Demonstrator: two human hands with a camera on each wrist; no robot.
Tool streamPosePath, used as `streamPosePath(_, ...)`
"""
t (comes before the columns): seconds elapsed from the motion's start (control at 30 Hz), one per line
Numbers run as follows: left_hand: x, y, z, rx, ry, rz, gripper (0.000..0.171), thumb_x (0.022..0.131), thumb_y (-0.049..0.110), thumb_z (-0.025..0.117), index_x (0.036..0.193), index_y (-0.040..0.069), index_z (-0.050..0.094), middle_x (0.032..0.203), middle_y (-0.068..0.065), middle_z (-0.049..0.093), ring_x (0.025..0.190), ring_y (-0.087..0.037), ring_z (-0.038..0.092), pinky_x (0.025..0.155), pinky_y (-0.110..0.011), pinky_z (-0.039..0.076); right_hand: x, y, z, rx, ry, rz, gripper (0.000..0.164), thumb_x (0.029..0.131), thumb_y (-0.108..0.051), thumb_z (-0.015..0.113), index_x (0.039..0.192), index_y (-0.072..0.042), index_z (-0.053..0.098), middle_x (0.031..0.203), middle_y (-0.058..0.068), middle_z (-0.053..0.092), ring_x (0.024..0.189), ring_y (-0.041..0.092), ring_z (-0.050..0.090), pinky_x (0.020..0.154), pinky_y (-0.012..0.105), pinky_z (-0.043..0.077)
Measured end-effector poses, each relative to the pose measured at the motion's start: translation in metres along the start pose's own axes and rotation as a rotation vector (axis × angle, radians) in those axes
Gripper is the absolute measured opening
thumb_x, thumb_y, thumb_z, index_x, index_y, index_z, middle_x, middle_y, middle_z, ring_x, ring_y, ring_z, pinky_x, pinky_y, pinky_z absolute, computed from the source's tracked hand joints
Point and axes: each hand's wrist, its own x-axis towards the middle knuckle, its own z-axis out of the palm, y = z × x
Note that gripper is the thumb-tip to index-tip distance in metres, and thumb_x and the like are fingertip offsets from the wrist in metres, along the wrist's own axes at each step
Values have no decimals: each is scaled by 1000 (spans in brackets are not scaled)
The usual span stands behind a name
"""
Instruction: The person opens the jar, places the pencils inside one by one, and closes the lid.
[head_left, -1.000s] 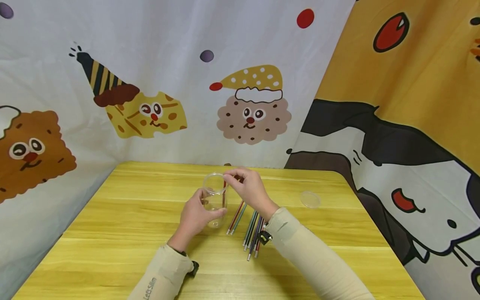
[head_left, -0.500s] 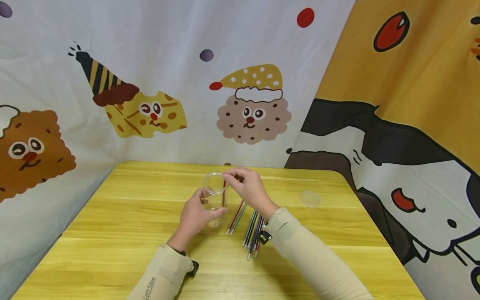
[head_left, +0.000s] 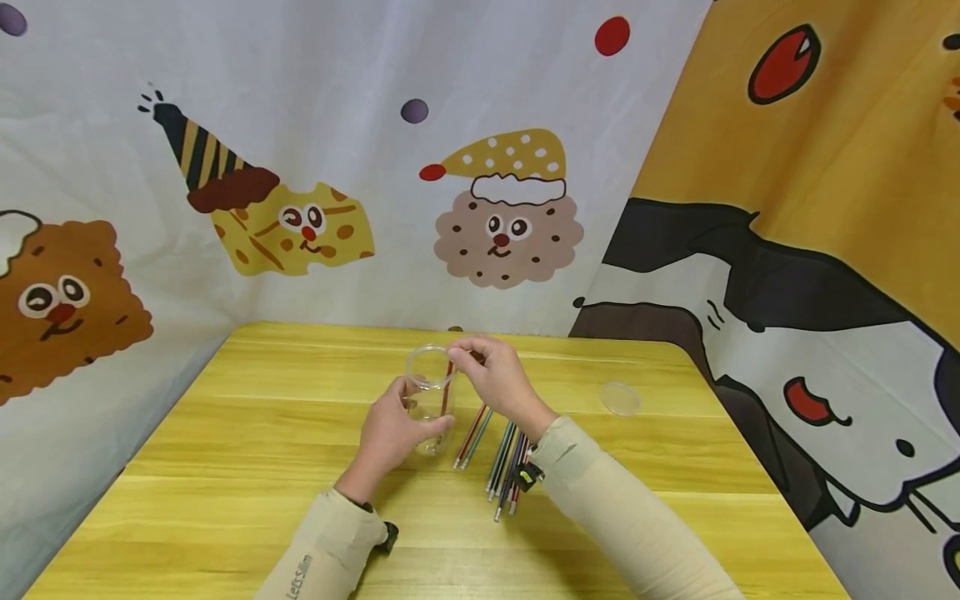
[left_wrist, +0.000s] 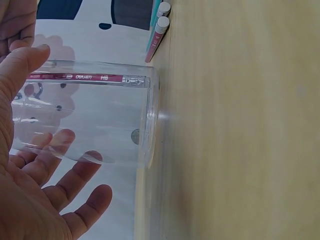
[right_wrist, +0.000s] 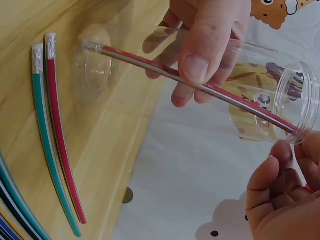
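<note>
My left hand [head_left: 393, 425] grips a clear plastic jar [right_wrist: 135, 95] by its side, thumb in front and fingers behind. Inside the jar lies a red pencil [right_wrist: 200, 87] with a silver stripe, its eraser end down by the jar's base and its other end at the open rim. At that rim, my right hand [head_left: 495, 375] pinches with thumb and forefinger by the pencil's upper end. In the left wrist view the pencil [left_wrist: 85, 77] runs along the jar wall, eraser close to the bottom.
Several pencils [head_left: 508, 467] lie in a bunch under my right forearm. Left of them, a red pencil [right_wrist: 59, 120] and a green pencil [right_wrist: 47, 140] lie side by side. A clear round lid [head_left: 621, 398] lies at the right of the wooden table [head_left: 225, 467]; printed curtains hang behind.
The red pencil has tilted slightly inside the jar, its eraser end now showing near the base. Both hands have stayed almost in place.
</note>
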Motion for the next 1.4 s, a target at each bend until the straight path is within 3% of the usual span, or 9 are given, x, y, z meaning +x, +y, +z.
streamPosePath(0.27,1,1,0,18,6,-12,73,77,47,96,133,17,61,142,-14,66,126,-34,67,95,-51,60,3,-2,-2,-32,3,-16,23,108,-28,66,121,-16,82,114,1,79,84,13,65,68,26,53)
streamPosePath(0.47,1,1,0,29,10,-23,72,77,46,96,131,15,61,141,-14,68,125,-33,68,93,-50,61,2,-1,-2,12,-3,0,24,109,-29,64,126,-22,80,116,-1,78,76,15,59,61,25,46)
streamPosePath(0.63,1,0,-1,33,16,-22,70,78,44,96,130,13,61,140,-15,68,125,-34,69,93,-52,61,1,-1,-1,37,-7,13,27,110,-30,63,129,-20,78,110,0,78,71,17,55,58,24,43)
streamPosePath(0.83,0,0,0,30,15,-20,71,78,46,96,130,14,60,140,-16,68,126,-35,68,96,-54,60,-3,4,-7,43,-13,47,33,110,-33,63,139,-20,71,126,2,76,95,19,70,73,26,55)
streamPosePath(1.0,0,1,2,27,17,-28,74,77,46,97,132,14,61,142,-17,67,126,-35,68,97,-55,60,-13,23,-18,-1,-3,103,34,109,-33,65,139,-19,71,125,2,76,99,17,70,81,30,59)
streamPosePath(1.17,0,0,2,31,14,-37,75,77,44,97,135,12,60,142,-18,67,127,-36,68,97,-55,60,-30,52,-29,-103,-20,181,30,108,-34,67,132,-17,74,117,0,78,96,12,69,81,31,58)
streamPosePath(1.4,0,3,2,61,13,-31,77,78,44,96,137,10,59,141,-18,68,125,-37,68,94,-54,61,-47,77,-50,-236,-57,266,29,106,-30,69,131,-15,74,123,2,77,107,20,71,90,40,61)
